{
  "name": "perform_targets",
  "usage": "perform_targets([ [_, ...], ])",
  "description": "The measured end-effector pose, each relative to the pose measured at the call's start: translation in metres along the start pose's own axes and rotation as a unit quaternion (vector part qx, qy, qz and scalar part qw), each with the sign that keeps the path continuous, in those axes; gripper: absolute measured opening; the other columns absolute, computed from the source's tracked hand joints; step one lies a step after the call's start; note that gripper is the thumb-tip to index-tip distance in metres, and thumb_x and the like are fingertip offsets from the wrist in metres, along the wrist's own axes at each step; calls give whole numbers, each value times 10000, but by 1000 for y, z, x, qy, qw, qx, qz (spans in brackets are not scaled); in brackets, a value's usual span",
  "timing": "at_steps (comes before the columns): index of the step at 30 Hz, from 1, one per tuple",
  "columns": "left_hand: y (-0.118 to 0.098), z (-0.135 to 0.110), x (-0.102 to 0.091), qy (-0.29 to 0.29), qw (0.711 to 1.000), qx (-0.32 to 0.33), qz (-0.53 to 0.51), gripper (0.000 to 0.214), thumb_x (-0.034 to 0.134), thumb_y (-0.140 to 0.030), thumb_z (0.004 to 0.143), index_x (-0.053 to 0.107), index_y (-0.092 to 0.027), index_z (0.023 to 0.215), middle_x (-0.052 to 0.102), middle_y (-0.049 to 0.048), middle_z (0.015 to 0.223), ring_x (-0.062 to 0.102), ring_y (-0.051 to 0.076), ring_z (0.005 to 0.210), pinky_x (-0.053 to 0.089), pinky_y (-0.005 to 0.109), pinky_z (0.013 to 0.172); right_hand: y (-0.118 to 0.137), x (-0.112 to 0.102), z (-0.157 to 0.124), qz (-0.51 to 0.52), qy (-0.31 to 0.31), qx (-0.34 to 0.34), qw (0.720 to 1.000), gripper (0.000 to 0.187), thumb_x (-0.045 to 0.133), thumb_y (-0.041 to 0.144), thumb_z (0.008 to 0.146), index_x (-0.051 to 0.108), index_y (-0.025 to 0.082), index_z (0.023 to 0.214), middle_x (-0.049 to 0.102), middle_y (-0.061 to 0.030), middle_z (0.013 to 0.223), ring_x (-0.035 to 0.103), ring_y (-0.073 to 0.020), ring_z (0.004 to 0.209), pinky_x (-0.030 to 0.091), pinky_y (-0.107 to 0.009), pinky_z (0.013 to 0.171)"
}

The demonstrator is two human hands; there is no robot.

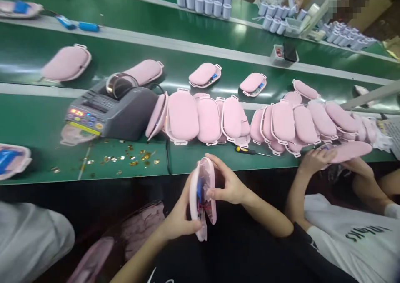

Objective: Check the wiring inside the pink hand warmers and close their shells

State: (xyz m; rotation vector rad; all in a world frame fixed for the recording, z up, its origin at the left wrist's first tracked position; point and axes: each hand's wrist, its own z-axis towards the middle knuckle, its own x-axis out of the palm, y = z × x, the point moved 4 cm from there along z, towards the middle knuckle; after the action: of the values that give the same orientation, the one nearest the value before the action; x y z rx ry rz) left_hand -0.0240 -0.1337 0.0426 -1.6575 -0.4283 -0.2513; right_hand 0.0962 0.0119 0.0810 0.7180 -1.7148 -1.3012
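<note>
Between my two hands, a pink oval plastic casing (194,191) is held on edge above my lap, its two halves parted. Blue and red parts show inside the gap. My left hand (178,220) is closed round the left half, thumb at its lower edge. The fingers of my right hand (229,185) wrap over the right half, with the thumb on its inner side. Just beyond, on the bench, a row of similar pink casings (183,116) leans together. A yellow and black screwdriver (245,150) lies in front of them.
A grey tape dispenser (125,112) with a lit display stands at the left, scraps of gold foil (134,163) before it. Pink casings (204,74) sit spaced along the green belt behind. At the right, a co-worker's hands (315,162) hold another casing. Lilac cups (208,3) stand farther back.
</note>
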Motion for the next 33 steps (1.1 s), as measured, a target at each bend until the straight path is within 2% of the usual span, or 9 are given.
perform_targets([
  [4,25,-23,-16,-32,995,-27,-91,1018,838,-756,793,559,-205,1602,657,214,1522,583,505,1453,442,669,1250,-1,-1,-8,24,7,7,1000,1067,961,570,781,413,310,1660,625,-137,1575,658,-300,1410,514,-486,1220],
  [8,36,-31,-18,-57,993,-37,-95,995,848,-720,788,579,-183,1582,677,231,1497,629,505,1401,505,657,1200,-7,4,-15,15,20,41,999,1015,936,587,818,419,304,1645,616,-141,1579,658,-285,1411,476,-510,1264],
  [12,24,-23,-7,-77,994,-38,-65,1073,855,-749,767,524,-191,1622,615,227,1575,602,499,1432,498,630,1213,-7,9,-18,-13,-14,44,999,987,807,695,908,350,263,1669,595,-170,1598,672,-284,1393,504,-506,1245],
  [18,7,-14,6,-56,996,-66,-20,1102,847,-771,785,457,-220,1656,576,202,1609,548,493,1482,481,622,1232,8,19,-21,-186,-20,51,981,930,697,674,994,283,252,1711,595,-161,1621,691,-320,1385,550,-543,1208],
  [22,4,-8,10,-36,996,-77,18,1137,819,-772,823,351,-237,1710,478,199,1690,445,476,1575,420,598,1289,8,24,-21,-302,-23,61,951,871,488,729,1069,277,196,1725,472,-196,1720,548,-363,1547,474,-577,1284],
  [25,-1,-1,14,-32,996,-84,31,1226,819,-806,796,281,-230,1735,433,212,1718,406,480,1599,394,595,1307,7,28,-21,-346,-18,35,937,873,331,754,1099,227,171,1740,376,-199,1774,436,-344,1631,416,-540,1337],
  [27,-7,3,18,-28,996,-82,30,1255,824,-822,778,271,-230,1737,426,210,1724,410,477,1597,395,585,1307,7,30,-21,-355,-25,9,934,896,262,773,1098,228,143,1734,420,-221,1735,474,-342,1596,439,-529,1317],
  [30,-11,6,22,-27,997,-73,18,1263,836,-834,756,295,-238,1729,440,197,1719,435,473,1579,408,575,1300,3,32,-22,-363,-43,-22,931,913,213,785,1091,222,130,1728,542,-241,1578,596,-340,1418,527,-541,1220],
  [33,-7,3,20,-39,997,-73,-2,1230,894,-799,708,401,-228,1679,549,182,1635,465,464,1558,394,563,1309,-7,30,-23,-373,-46,-46,925,891,173,764,1099,125,161,1753,529,-233,1531,584,-330,1364,525,-584,1198],
])
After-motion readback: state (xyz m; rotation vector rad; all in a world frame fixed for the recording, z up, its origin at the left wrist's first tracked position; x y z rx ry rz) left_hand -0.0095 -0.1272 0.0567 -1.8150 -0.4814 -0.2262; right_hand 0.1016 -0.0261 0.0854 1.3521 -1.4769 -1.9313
